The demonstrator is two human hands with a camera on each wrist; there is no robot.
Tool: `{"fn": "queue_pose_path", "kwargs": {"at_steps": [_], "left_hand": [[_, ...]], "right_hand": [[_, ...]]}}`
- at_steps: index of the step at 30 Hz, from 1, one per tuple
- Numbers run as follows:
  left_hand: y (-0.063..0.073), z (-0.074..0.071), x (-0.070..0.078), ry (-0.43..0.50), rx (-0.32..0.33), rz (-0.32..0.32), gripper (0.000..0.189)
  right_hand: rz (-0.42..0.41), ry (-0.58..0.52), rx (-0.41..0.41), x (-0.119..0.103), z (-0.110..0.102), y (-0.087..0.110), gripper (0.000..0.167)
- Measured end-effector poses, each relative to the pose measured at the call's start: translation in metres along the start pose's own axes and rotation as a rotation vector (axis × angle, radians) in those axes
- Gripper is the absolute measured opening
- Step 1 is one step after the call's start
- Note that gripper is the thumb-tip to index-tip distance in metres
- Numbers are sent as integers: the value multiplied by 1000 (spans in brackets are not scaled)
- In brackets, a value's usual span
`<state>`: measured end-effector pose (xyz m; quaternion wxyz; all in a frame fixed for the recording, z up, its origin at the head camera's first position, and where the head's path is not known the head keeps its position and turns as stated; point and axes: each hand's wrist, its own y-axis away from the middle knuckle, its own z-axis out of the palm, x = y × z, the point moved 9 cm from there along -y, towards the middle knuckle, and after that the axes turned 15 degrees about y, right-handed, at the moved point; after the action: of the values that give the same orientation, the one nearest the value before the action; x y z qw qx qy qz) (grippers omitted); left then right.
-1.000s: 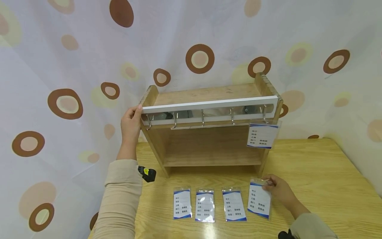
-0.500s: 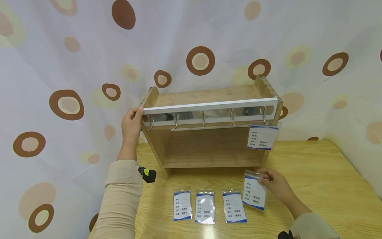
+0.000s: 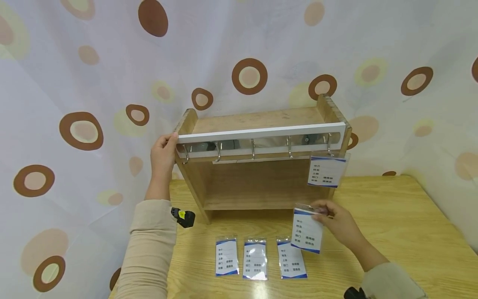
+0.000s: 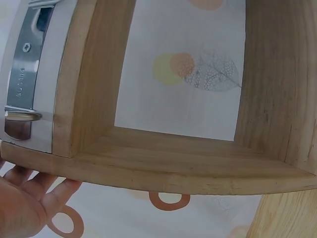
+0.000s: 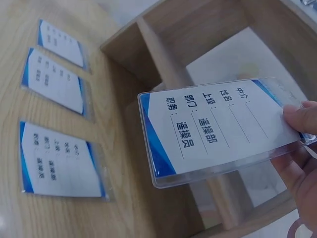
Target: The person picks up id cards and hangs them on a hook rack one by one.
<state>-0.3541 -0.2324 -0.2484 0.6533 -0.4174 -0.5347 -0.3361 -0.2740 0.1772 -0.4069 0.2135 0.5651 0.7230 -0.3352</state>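
Observation:
My left hand point(image 3: 163, 155) holds the upper left corner of a wooden shelf point(image 3: 261, 206). In the left wrist view its fingers point(image 4: 59, 193) touch the outside of the side panel. A white rail with a row of metal hooks point(image 3: 253, 148) runs along the shelf's front top edge. A clear-sleeved badge point(image 3: 327, 171) hangs at the rightmost hook. My right hand point(image 3: 340, 226) pinches another badge point(image 3: 307, 231) by its top end, raised above the table in front of the shelf. The right wrist view shows the thumb on the face of this held badge point(image 5: 213, 129).
Three more badges lie in a row on the wood-grain table: left badge point(image 3: 226, 256), middle badge point(image 3: 255, 259) and right badge point(image 3: 293, 261), the last partly covered by the held one. Behind the shelf is a pale wall covering point(image 3: 284, 41) with brown and yellow circles.
My right hand has lifted the fourth badge off the table and moved it up and to the left. My left hand stays at the shelf corner.

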Motion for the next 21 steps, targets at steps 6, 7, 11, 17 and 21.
{"fn": "queue_pose_path", "kwargs": {"at_steps": [6, 7, 11, 17, 21], "left_hand": [[1, 1, 1, -17, -4, -4, 30], [2, 1, 1, -19, -4, -3, 29], [1, 1, 1, -14, -4, 2, 28], [1, -2, 2, -17, 3, 25, 27], [0, -3, 5, -25, 9, 62, 27]], "right_hand": [[-24, -32, 16, -17, -7, -4, 22], [-19, -40, 14, -19, -9, -5, 22], [-14, -79, 18, -29, -15, -7, 22], [-56, -102, 52, -45, -23, -11, 22], [-83, -74, 90, -55, -30, -14, 23]]}}
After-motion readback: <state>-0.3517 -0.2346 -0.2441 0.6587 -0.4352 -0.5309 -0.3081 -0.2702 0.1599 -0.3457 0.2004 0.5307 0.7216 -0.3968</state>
